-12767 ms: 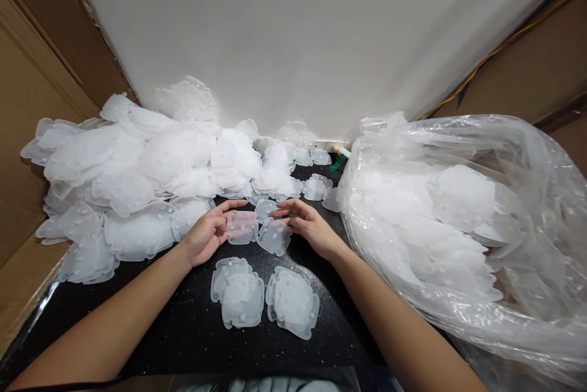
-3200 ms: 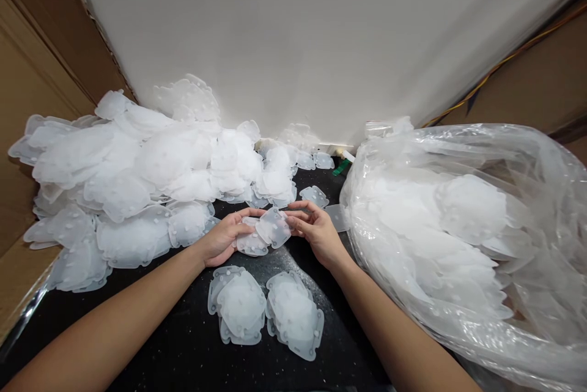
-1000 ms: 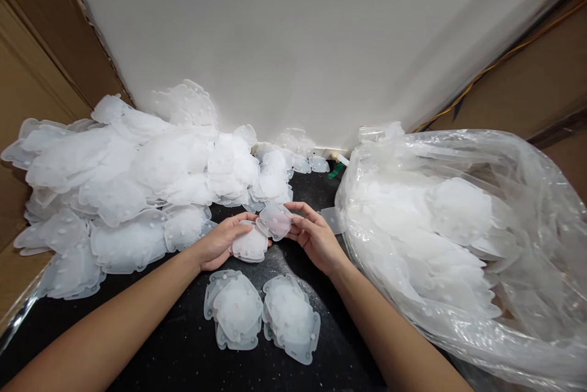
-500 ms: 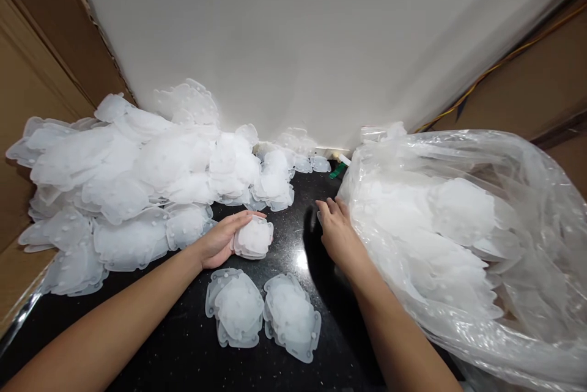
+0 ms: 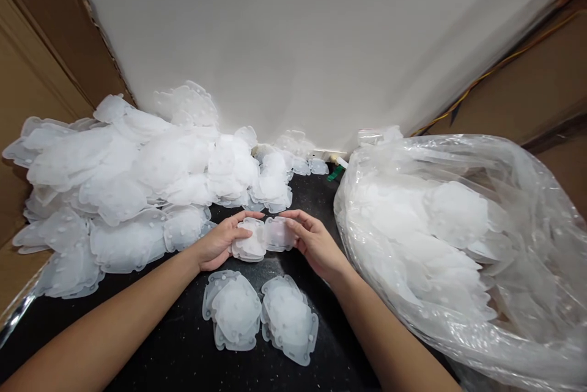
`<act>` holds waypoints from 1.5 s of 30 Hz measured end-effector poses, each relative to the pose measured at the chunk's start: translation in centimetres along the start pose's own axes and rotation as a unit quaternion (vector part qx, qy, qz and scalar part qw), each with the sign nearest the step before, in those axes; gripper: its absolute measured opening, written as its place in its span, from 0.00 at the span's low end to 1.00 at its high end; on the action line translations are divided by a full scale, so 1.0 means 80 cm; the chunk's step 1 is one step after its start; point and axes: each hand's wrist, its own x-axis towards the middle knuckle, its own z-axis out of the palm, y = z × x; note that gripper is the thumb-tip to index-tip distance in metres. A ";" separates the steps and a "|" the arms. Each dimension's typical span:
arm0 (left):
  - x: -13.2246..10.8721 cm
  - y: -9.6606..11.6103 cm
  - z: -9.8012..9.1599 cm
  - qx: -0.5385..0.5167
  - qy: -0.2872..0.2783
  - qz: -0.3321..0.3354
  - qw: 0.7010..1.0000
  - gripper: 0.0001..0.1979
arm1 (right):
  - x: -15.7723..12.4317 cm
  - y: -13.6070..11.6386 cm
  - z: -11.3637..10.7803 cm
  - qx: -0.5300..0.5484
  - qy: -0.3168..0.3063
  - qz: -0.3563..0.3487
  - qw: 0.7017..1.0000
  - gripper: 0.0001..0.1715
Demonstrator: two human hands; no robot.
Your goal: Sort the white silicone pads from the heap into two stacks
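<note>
My left hand [image 5: 221,241] is closed on a small stack of translucent white plastic sheets [image 5: 250,244], thumb on top. Between the thumb and fingers of my right hand [image 5: 316,244] is a thin translucent plastic sheet [image 5: 279,234], its left edge close against the stack; whether they touch I cannot tell. Nearer to me on the black surface lie two piles of similar plastic pieces with knobbed corners, a left pile [image 5: 236,311] and a right pile [image 5: 290,320].
A large heap of the same pieces [image 5: 114,166] covers the left and back. At right, a clear plastic bag [image 5: 389,257] holds many more. A green scrap [image 5: 335,173] lies by the white wall [image 5: 293,43]. Cardboard [image 5: 36,43] stands at left.
My right hand has come left from beside the bag to my left hand, with a single plastic sheet now showing in its fingers. My left hand keeps its stack.
</note>
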 end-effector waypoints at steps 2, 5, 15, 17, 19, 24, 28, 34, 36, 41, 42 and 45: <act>0.001 0.001 0.001 -0.006 0.005 -0.004 1.000 0.21 | 0.002 0.005 0.004 0.093 -0.018 0.045 0.994 0.18; 0.002 0.001 0.001 -0.013 0.014 -0.011 1.000 0.20 | 0.007 0.010 -0.001 0.157 -0.019 0.078 0.984 0.18; 0.003 0.001 -0.001 -0.010 0.010 -0.011 1.000 0.18 | 0.013 0.006 -0.010 0.177 -0.023 0.086 0.980 0.19; 0.003 0.001 -0.001 -0.006 0.009 -0.012 1.000 0.19 | 0.013 0.007 -0.011 0.175 -0.024 0.085 0.981 0.20; 0.003 0.001 -0.001 -0.003 0.010 -0.013 1.000 0.20 | 0.013 0.008 -0.012 0.171 -0.024 0.082 0.981 0.20; 0.004 0.000 -0.003 0.003 0.007 -0.010 1.000 0.20 | 0.013 0.008 -0.013 0.165 -0.027 0.079 0.983 0.19; 0.004 -0.001 -0.004 0.009 -0.002 -0.010 1.000 0.20 | 0.014 0.007 -0.014 0.178 -0.016 0.082 0.980 0.17; 0.003 0.000 -0.001 0.002 -0.023 0.001 1.000 0.20 | 0.009 0.001 -0.005 0.139 -0.008 -0.004 0.990 0.20; 0.004 -0.001 -0.002 -0.018 -0.024 -0.008 1.000 0.23 | 0.001 -0.002 0.005 0.089 -0.039 -0.065 0.993 0.21; 0.004 -0.003 -0.004 -0.025 -0.012 0.012 1.000 0.22 | -0.010 -0.002 0.023 -0.127 -0.151 -0.171 0.965 0.20; 0.003 -0.003 -0.003 -0.015 -0.009 0.013 1.000 0.22 | -0.008 -0.001 0.022 -0.169 -0.115 -0.194 0.960 0.19; 0.000 -0.001 0.000 -0.006 -0.008 0.005 1.000 0.26 | 0.013 0.004 0.013 -0.325 0.042 -0.246 0.912 0.13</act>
